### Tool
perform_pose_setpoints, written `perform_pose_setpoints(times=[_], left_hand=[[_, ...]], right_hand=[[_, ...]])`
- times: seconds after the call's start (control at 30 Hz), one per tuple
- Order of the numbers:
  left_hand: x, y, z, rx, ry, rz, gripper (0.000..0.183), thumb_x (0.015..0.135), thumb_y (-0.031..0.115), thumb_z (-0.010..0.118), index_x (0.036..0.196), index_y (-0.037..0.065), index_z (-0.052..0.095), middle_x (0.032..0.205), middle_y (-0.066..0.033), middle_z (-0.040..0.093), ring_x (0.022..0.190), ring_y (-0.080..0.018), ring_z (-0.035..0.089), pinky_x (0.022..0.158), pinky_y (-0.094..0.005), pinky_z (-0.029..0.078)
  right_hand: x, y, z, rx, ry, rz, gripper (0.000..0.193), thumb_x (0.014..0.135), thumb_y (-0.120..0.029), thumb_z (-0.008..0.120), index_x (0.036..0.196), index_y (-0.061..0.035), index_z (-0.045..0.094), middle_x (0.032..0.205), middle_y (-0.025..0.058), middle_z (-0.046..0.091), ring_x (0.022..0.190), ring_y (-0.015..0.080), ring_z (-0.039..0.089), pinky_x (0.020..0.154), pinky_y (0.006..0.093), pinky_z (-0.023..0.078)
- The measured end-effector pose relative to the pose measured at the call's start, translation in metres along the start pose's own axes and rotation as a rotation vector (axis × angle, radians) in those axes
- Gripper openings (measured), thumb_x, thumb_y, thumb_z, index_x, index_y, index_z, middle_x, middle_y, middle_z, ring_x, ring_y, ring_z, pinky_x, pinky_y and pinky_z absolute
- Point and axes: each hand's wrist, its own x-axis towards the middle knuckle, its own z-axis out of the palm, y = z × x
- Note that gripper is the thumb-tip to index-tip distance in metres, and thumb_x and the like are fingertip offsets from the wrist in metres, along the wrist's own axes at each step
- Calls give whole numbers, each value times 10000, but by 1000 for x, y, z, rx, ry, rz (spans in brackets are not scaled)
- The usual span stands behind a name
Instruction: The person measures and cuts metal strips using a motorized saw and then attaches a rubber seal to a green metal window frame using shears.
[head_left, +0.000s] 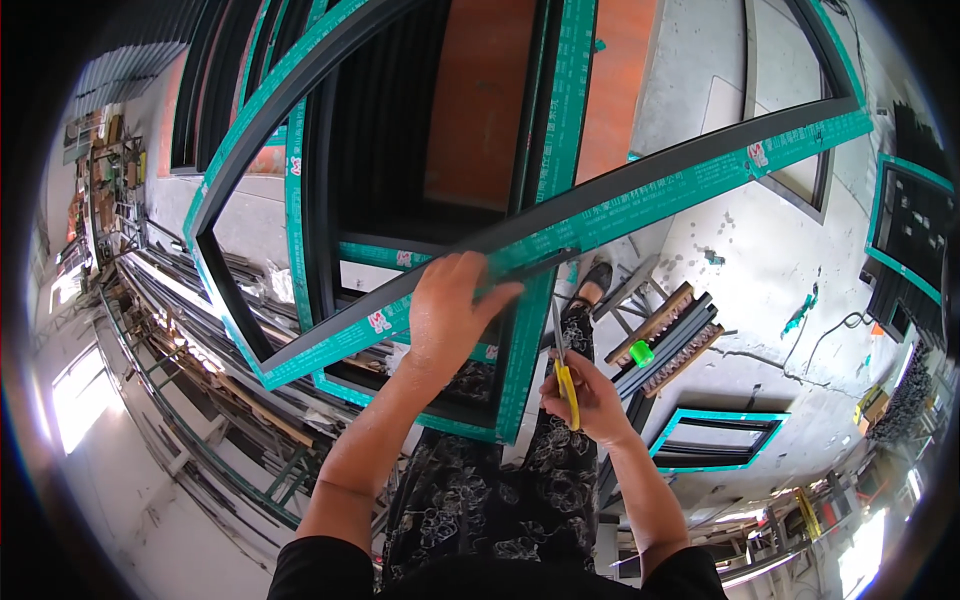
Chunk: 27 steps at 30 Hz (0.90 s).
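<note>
A large dark metal window frame (pixel 640 195) wrapped in teal protective film stretches across the view in front of me. My left hand (pixel 447 315) presses flat on its near bar, fingers laid over a black strip (pixel 535 265) that runs along the bar's edge. My right hand (pixel 590 400) is closed around yellow-handled scissors (pixel 563 370), blades pointing up toward the bar, just below the strip's end. A second frame (pixel 420 200) of the same kind lies under the first.
A small teal-edged frame (pixel 715 438) lies on the concrete floor at the right. A stool or rack with a green roll (pixel 641 352) stands beside my leg. Long metal profiles (pixel 200 360) are stacked at the left. More frames (pixel 915 230) lean at the far right.
</note>
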Motion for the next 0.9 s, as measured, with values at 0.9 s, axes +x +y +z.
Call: perform_pose_setpoints(times=[0.9], left_hand=[[16,-44,0,-299,-51,264,155,740,30,716,682,35,572,618,-65,515,599,-250,485,553,-374,367]], right_hand=[[58,-11,13,209,-232,99,590,923,-494,629,1259,-25,506,800,11,514,667,85,497,557,215,398]])
